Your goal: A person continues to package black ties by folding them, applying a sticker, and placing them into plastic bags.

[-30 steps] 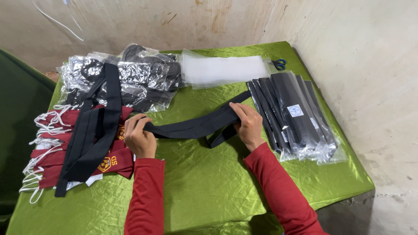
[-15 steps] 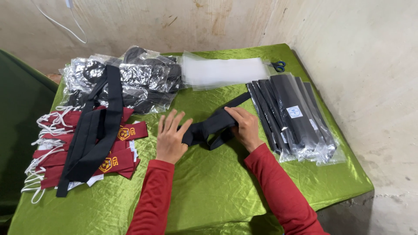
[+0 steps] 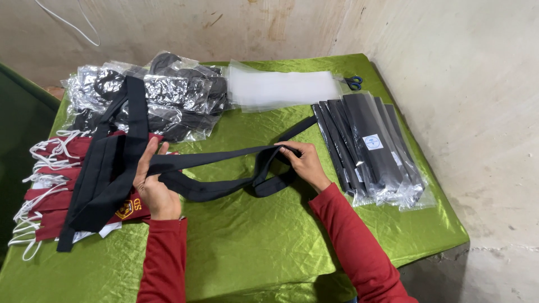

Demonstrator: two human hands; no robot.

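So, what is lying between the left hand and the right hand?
In the head view, a black tie stretches between left hand and right hand, over green tablecloth.

Rough, stained beige plaster wall (image 3: 224,25) runs along the back, and a paler plaster wall (image 3: 466,84) closes in on the right, meeting in the corner. A thin white cable (image 3: 73,25) loops down the back wall. The desk's shiny crinkled green cloth (image 3: 252,241) catches soft, even light. Dark green surface (image 3: 22,123) sits at left.

black strap (image 3: 224,160) | green quilted tablecloth (image 3: 252,241) | red sleeves (image 3: 353,241)
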